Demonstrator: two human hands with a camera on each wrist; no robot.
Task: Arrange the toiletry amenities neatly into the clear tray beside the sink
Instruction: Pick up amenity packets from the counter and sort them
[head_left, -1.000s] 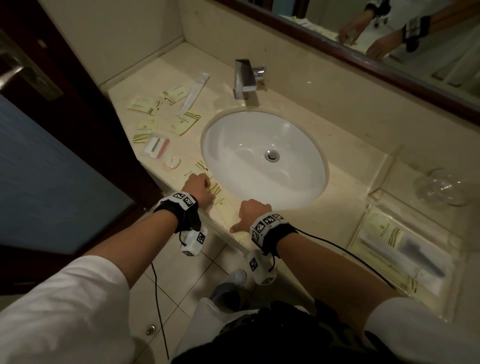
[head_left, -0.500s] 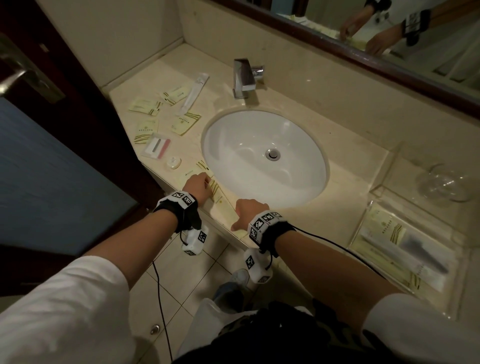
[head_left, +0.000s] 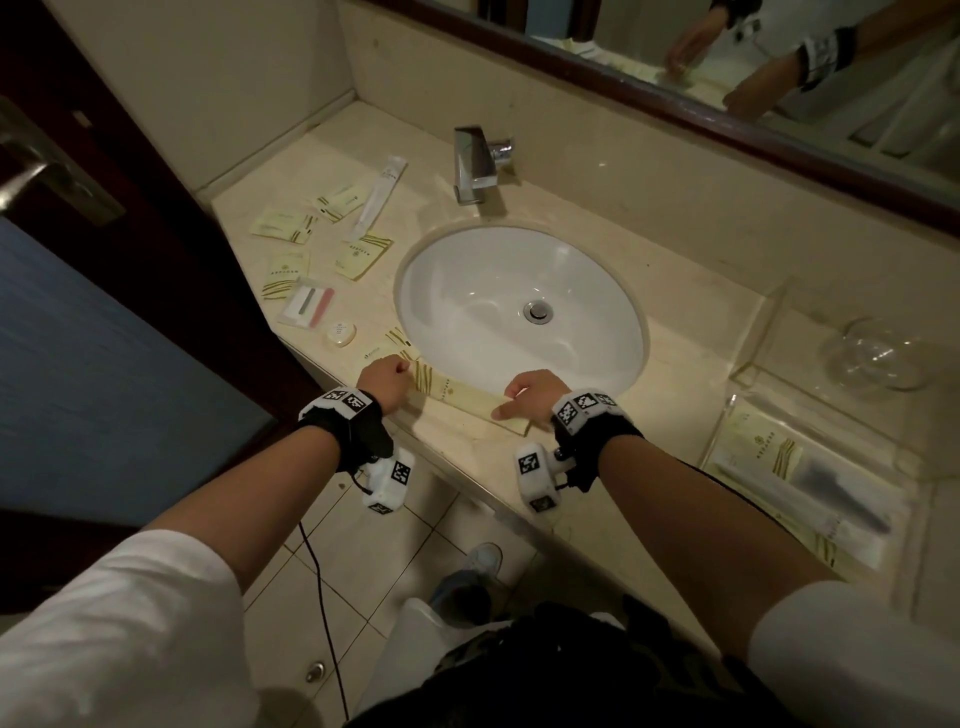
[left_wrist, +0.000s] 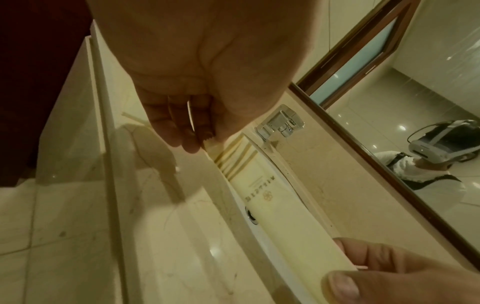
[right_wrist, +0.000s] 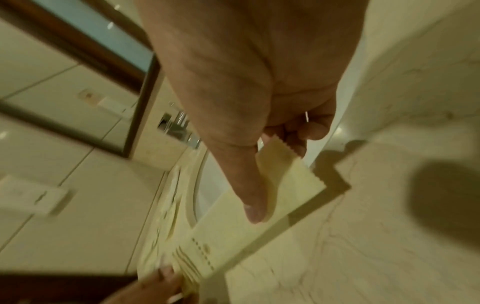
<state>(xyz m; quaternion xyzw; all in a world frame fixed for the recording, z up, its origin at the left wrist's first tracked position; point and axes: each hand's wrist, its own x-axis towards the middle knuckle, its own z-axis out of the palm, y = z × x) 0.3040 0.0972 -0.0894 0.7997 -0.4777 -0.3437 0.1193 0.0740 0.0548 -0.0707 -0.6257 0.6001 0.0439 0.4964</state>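
1. Cream paper packet (head_left: 470, 402), long and flat, lies along the near edge of the counter (head_left: 691, 374) just in front of the sink (head_left: 519, 306); both hands hold it by its ends.
2. Left hand (head_left: 384, 382) pinches the striped left end; the wrist view shows its fingers (left_wrist: 179, 131) curled together over the serrated edge.
3. Right hand (head_left: 530, 397) pinches the plain right end, thumb on top, fingers curled beneath; that corner looks raised off the counter.
4. Step in hand, as judged: lift the packet and carry it right to the clear tray (head_left: 727, 441).
5. To do it well: raise both ends evenly so the thin packet does not sag or fold, keep it clear of the basin, then lay it parallel to the packets in tray (head_left: 810, 493), edges squared.
6. Risk: a light pinch on slick paper may slip; the near counter edge is close, so it could drop to the floor.
7. Packet look: pale yellow, olive stripes near left end, small printed logo mid-length, zigzag-cut ends.
8. More loose sachets (head_left: 283, 228) still lie at far left of the counter.
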